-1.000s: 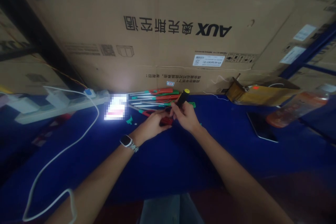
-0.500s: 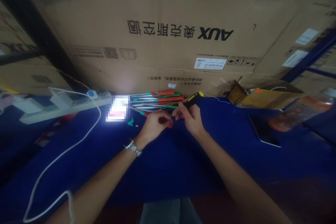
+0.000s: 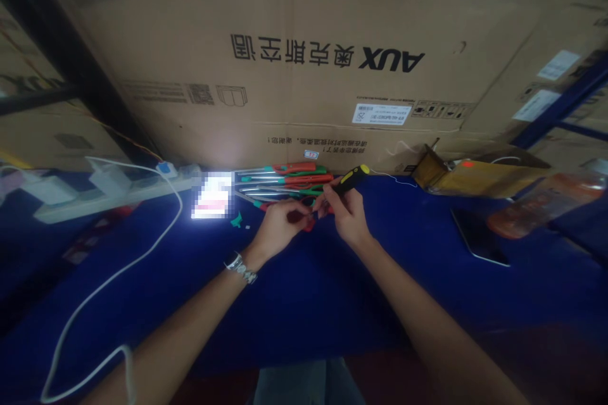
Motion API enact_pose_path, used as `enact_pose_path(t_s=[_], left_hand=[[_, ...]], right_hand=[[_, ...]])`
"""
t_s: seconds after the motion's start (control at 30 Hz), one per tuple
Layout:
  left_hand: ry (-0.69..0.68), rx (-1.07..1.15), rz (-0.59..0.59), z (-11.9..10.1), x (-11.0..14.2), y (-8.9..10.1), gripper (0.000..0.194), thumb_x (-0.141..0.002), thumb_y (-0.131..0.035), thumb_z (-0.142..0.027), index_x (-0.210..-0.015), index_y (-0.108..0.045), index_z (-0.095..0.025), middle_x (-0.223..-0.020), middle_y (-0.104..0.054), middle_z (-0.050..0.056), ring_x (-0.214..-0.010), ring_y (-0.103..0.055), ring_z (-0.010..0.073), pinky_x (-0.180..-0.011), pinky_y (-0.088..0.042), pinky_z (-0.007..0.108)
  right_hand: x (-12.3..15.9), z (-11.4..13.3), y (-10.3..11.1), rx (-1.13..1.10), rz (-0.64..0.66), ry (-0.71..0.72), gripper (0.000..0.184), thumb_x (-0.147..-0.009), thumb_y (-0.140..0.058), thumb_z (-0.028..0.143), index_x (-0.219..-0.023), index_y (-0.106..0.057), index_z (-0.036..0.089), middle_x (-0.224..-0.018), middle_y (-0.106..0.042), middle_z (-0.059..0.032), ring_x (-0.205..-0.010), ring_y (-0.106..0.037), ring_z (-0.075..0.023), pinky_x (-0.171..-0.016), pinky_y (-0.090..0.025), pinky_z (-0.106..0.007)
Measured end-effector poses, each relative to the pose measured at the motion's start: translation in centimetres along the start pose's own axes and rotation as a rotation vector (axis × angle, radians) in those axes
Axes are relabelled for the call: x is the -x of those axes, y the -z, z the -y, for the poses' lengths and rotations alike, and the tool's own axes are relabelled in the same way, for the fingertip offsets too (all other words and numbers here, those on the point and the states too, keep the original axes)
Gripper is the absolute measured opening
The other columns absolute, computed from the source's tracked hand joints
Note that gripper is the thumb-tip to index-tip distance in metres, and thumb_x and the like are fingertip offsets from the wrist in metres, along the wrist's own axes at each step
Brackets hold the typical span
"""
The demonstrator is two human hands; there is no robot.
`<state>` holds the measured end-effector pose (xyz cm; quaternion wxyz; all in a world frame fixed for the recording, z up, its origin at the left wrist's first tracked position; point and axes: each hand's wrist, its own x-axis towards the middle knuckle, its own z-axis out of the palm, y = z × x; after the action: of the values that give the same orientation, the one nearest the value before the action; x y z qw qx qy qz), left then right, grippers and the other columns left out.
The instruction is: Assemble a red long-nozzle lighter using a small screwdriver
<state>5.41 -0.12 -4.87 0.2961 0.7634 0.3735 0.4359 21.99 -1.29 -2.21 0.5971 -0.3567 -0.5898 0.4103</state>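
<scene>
My right hand [image 3: 351, 214] is closed around a screwdriver [image 3: 352, 179] with a black and yellow handle, tilted so its handle points up and right. The tip is hidden among my fingers. My left hand [image 3: 279, 226], wearing a metal-band watch at the wrist, pinches a small red plastic piece [image 3: 310, 224] close to the screwdriver's lower end; its full shape is covered. Just behind both hands lie several long-necked lighters [image 3: 297, 168] with red or green handles and silver tubes. A small green plastic part [image 3: 236, 221] rests left of my left hand.
A lit, blurred-out screen [image 3: 213, 196] lies left of the lighters, near a white power strip [image 3: 71, 205] with a trailing cable. To the right are a dark phone [image 3: 477, 237], a bottle [image 3: 546, 205] and a yellow box [image 3: 494, 177]. A large carton [image 3: 304, 95] stands behind.
Hardly anything differs: both hands keep their places and grips, with only a slight shift of the fingers and screwdriver. The view has moved a little.
</scene>
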Motion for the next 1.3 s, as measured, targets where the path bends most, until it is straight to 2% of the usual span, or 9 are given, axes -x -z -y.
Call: enact_pose_path(t_s=[0.13,0.3,0.63,0.87,1.0,1.1,1.17,1.3], left_hand=[[-0.032,-0.211,-0.027,-0.6,0.0,0.4,0.014,-0.078,-0.068,-0.007,-0.078,-0.072,-0.02,-0.08,-0.072,0.0,-0.074,-0.065,0.0164,-0.07,-0.049,0.029],[-0.066,-0.421,-0.008,-1.3,0.1,0.7,0.011,-0.077,-0.072,-0.011,-0.074,-0.07,-0.021,-0.085,-0.071,0.001,-0.083,-0.064,0.0213,-0.08,-0.045,0.037],[-0.041,-0.497,0.031,-1.7,0.1,0.6,0.008,-0.077,-0.073,-0.014,-0.075,-0.069,-0.02,-0.084,-0.071,0.002,-0.082,-0.063,0.0218,-0.082,-0.042,0.039],[-0.057,-0.443,0.047,-1.7,0.2,0.6,0.01,-0.08,-0.07,-0.011,-0.078,-0.071,-0.021,-0.085,-0.071,0.001,-0.085,-0.063,0.0205,-0.082,-0.043,0.036],[-0.083,-0.452,0.109,-1.4,0.1,0.9,0.002,-0.083,-0.072,-0.02,-0.083,-0.071,-0.022,-0.088,-0.072,0.001,-0.091,-0.063,0.0232,-0.083,-0.043,0.038],[-0.147,-0.474,0.194,-1.1,0.0,1.6,0.027,-0.077,-0.079,-0.028,-0.102,-0.07,-0.022,-0.111,-0.071,0.004,-0.108,-0.06,0.0271,-0.092,-0.044,0.041],[-0.162,-0.485,0.247,-0.9,0.0,2.0,0.037,-0.076,-0.081,-0.029,-0.11,-0.069,-0.022,-0.119,-0.069,0.006,-0.114,-0.059,0.0283,-0.095,-0.043,0.043],[-0.148,-0.505,0.298,-0.3,0.0,2.3,0.031,-0.081,-0.077,-0.028,-0.111,-0.07,-0.024,-0.117,-0.071,0.004,-0.113,-0.06,0.0284,-0.093,-0.044,0.044]], right_hand=[[0.0,0.1,0.1,0.009,-0.019,-0.001,0.037,-0.088,-0.062,0.056,-0.086,-0.05,0.022,-0.059,-0.063,0.0024,-0.047,-0.055,-0.0117,-0.051,-0.049,-0.026],[0.1,0.5,-0.2,-0.009,-0.011,-0.01,0.038,-0.087,-0.062,0.058,-0.086,-0.049,0.022,-0.059,-0.062,0.0029,-0.048,-0.055,-0.0122,-0.051,-0.049,-0.027],[0.2,0.2,-0.1,0.103,0.007,0.021,0.036,-0.09,-0.059,0.055,-0.086,-0.052,0.02,-0.06,-0.063,0.0016,-0.047,-0.055,-0.0115,-0.049,-0.045,-0.025],[0.1,0.3,-0.2,0.177,-0.004,0.018,0.038,-0.09,-0.058,0.057,-0.087,-0.052,0.02,-0.059,-0.063,0.002,-0.045,-0.054,-0.0106,-0.046,-0.044,-0.024],[0.0,0.2,-0.1,0.235,0.0,0.044,0.036,-0.091,-0.058,0.055,-0.088,-0.053,0.02,-0.059,-0.063,0.0024,-0.044,-0.054,-0.0101,-0.044,-0.043,-0.022],[-0.1,0.1,0.0,0.319,0.012,0.055,0.036,-0.091,-0.058,0.055,-0.09,-0.054,0.02,-0.059,-0.063,0.0015,-0.046,-0.056,-0.011,-0.046,-0.043,-0.022],[-0.2,-0.1,0.0,0.361,0.033,0.045,0.035,-0.092,-0.056,0.055,-0.09,-0.054,0.02,-0.06,-0.063,0.0012,-0.047,-0.057,-0.0116,-0.047,-0.044,-0.023],[-0.3,-0.2,0.0,0.398,0.067,0.033,0.032,-0.093,-0.056,0.052,-0.09,-0.053,0.02,-0.061,-0.064,0.0007,-0.049,-0.059,-0.0121,-0.049,-0.045,-0.023]])
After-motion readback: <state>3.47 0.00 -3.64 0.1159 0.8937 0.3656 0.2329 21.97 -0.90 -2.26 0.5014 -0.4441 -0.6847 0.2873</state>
